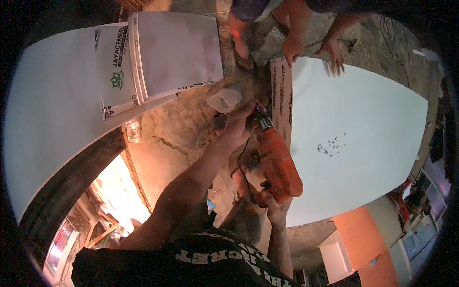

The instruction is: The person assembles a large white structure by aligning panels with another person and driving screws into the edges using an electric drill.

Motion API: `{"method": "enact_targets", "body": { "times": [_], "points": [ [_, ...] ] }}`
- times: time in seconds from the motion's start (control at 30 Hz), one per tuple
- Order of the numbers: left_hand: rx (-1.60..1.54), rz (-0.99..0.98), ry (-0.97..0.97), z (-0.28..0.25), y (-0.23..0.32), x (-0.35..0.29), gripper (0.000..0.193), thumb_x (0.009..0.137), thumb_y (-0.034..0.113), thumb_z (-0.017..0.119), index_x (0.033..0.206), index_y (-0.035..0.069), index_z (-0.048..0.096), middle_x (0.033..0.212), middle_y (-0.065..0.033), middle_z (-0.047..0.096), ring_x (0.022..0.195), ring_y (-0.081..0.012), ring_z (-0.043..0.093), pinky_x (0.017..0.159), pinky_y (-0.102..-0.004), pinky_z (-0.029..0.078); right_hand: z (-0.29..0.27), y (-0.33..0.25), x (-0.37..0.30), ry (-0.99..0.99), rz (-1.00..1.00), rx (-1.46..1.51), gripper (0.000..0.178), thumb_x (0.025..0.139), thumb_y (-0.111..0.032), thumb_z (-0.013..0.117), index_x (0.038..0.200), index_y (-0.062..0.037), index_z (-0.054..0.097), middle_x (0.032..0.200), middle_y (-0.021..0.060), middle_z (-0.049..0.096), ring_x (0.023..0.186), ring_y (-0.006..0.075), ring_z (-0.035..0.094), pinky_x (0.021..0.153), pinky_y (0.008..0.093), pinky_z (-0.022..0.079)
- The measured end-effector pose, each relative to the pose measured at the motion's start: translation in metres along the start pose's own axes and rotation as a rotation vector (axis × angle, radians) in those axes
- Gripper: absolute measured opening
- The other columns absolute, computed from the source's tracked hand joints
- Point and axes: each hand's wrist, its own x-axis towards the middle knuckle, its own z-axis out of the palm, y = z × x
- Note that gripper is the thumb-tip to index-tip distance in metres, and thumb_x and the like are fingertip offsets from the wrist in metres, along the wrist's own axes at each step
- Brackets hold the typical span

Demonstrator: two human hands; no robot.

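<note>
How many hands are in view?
4. The wearer's left hand is at the tip of the orange drill, the right hand on its handle; a co-worker's hand and their other hand are at the white board's far edge.

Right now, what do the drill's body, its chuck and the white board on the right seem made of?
Drill body: probably hard plastic, smooth orange-red with moulded curves. Chuck: likely metal, silvery with glints. White board: plastic or coated wood, unclear; flat, smooth, low sheen.
</note>
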Motion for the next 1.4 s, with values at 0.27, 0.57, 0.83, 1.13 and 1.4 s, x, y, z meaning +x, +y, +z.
{"method": "enact_targets", "body": {
  "times": [0.27, 0.57, 0.83, 1.13, 1.4],
  "points": [
    [0.026, 0.05, -0.111, 0.008, 0.042, 0.012, 0.021, 0.093, 0.024, 0.058, 0.105, 0.007, 0.058, 0.098, -0.0028, 0.062, 0.095, -0.0159, 0.061, 0.081, -0.0314, 0.051, -0.002, -0.027, 0.024, -0.092, -0.099, -0.046, 0.053, 0.073, -0.006, 0.063, 0.123, 0.005, 0.048, 0.117, 0.0165, 0.058, 0.096, 0.0224, 0.06, 0.08, 0.0352, 0.05],
    [-0.109, 0.056, -0.049, 0.015, 0.059, 0.052, 0.024, 0.094, 0.028, 0.057, 0.107, 0.008, 0.057, 0.099, -0.005, 0.063, 0.094, -0.017, 0.061, 0.081, -0.031, 0.051, -0.043, -0.058, 0.098, -0.26, -0.128, -0.314, 0.043, 0.075, -0.014, 0.069, 0.112, 0.0016, 0.056, 0.102, 0.0111, 0.063, 0.09, 0.0197, 0.06, 0.076, 0.033, 0.049],
    [-0.048, 0.009, 0.065, 0.041, 0.041, 0.087, 0.029, 0.094, 0.027, 0.056, 0.108, 0.002, 0.055, 0.098, -0.0096, 0.063, 0.089, -0.0166, 0.062, 0.079, -0.0316, 0.052, -0.066, -0.113, 0.133, -0.258, 0.062, -0.211, 0.038, 0.077, -0.008, 0.069, 0.11, 0.0017, 0.055, 0.093, 0.0088, 0.061, 0.079, 0.0156, 0.058, 0.064, 0.0306, 0.048],
    [-0.109, -0.029, 0.027, 0.076, 0.001, 0.123, 0.024, 0.095, 0.028, 0.053, 0.105, 0.006, 0.057, 0.096, -0.005, 0.063, 0.09, -0.0175, 0.062, 0.081, -0.0298, 0.051, -0.103, -0.131, 0.155, -0.109, 0.175, -0.178, 0.04, 0.078, -0.006, 0.065, 0.114, 0.0042, 0.052, 0.102, 0.0149, 0.062, 0.086, 0.0181, 0.062, 0.073, 0.0322, 0.053],
    [-0.067, -0.135, 0.086, 0.103, -0.032, 0.155, 0.03, 0.095, 0.033, 0.052, 0.104, 0.004, 0.057, 0.101, -0.0073, 0.061, 0.094, -0.0195, 0.061, 0.085, -0.0337, 0.049, -0.123, -0.097, 0.155, 0.067, 0.091, -0.316, 0.043, 0.077, -0.004, 0.066, 0.116, 0.0034, 0.049, 0.101, 0.0147, 0.062, 0.086, 0.0174, 0.062, 0.074, 0.0316, 0.051]
  ]
}}
